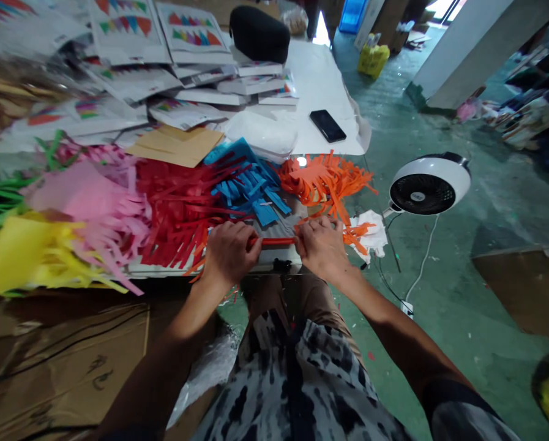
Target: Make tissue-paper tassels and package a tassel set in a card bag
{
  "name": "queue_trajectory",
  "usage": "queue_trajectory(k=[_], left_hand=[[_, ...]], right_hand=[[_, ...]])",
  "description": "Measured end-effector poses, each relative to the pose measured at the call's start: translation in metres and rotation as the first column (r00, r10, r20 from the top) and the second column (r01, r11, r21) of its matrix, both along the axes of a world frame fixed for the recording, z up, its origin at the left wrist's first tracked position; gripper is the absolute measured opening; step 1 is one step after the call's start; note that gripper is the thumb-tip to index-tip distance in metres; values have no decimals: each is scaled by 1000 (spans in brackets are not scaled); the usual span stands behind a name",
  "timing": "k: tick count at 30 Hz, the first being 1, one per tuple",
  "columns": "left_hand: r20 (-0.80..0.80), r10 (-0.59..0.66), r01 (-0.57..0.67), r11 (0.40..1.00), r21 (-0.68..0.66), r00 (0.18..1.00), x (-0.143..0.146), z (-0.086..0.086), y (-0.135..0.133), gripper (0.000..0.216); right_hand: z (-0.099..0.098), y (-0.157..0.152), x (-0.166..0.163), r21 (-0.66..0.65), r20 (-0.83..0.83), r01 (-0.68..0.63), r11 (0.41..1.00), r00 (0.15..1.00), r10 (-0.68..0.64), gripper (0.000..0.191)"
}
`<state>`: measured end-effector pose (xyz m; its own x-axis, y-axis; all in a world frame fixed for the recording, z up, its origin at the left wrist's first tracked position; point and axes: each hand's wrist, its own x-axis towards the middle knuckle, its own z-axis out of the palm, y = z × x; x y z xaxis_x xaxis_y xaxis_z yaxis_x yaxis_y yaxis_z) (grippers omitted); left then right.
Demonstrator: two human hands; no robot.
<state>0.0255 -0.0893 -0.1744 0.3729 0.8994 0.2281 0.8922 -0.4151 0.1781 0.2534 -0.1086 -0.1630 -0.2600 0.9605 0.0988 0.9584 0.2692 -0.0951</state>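
Note:
Both my hands grip an orange paper tassel (276,241), rolled tight along its middle, at the table's front edge. My left hand (232,250) is closed round its left part, with orange strips hanging out beyond the fingers. My right hand (321,245) is closed on the right part, where more orange fringe sticks out. Just behind lie fringed paper bundles: an orange one (327,177), a blue one (251,177) and a red one (177,208). Farther left are pink fringe (90,202) and yellow fringe (30,251).
White packets with printed coloured tassels (122,30) pile up at the back left, beside a black case (259,33). A phone (328,125) lies on the white table cover. To the right stands a fan (428,187), its cord on the green floor. Cardboard (67,367) sits below left.

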Motion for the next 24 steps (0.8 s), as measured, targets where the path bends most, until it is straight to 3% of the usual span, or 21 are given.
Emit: queue_trajectory(k=[6, 10, 14, 17, 20, 24], left_hand=[[-15, -19, 19, 1000, 8, 1000, -3, -3, 1, 15], [58, -34, 31, 998, 50, 998, 1, -2, -3, 13], [85, -251, 238, 962, 136, 964, 13, 1, -10, 33], [45, -349, 342, 933, 115, 936, 22, 1, -16, 34], [61, -302, 295, 950, 102, 951, 19, -3, -21, 36], [42, -196, 189, 972, 138, 980, -5, -4, -28, 31]], right_hand=[[-5, -3, 0, 34, -40, 41, 999, 998, -39, 23], [-6, -4, 0, 49, -85, 69, 996, 994, -64, 25], [-6, -7, -5, 126, -71, 79, 989, 995, -70, 23], [-8, -12, -7, 190, -44, -82, 978, 995, 92, 22], [-12, -18, -2, 171, -47, -207, 963, 975, 217, 26], [-13, -22, 13, 151, -115, -182, 972, 973, 201, 25]])
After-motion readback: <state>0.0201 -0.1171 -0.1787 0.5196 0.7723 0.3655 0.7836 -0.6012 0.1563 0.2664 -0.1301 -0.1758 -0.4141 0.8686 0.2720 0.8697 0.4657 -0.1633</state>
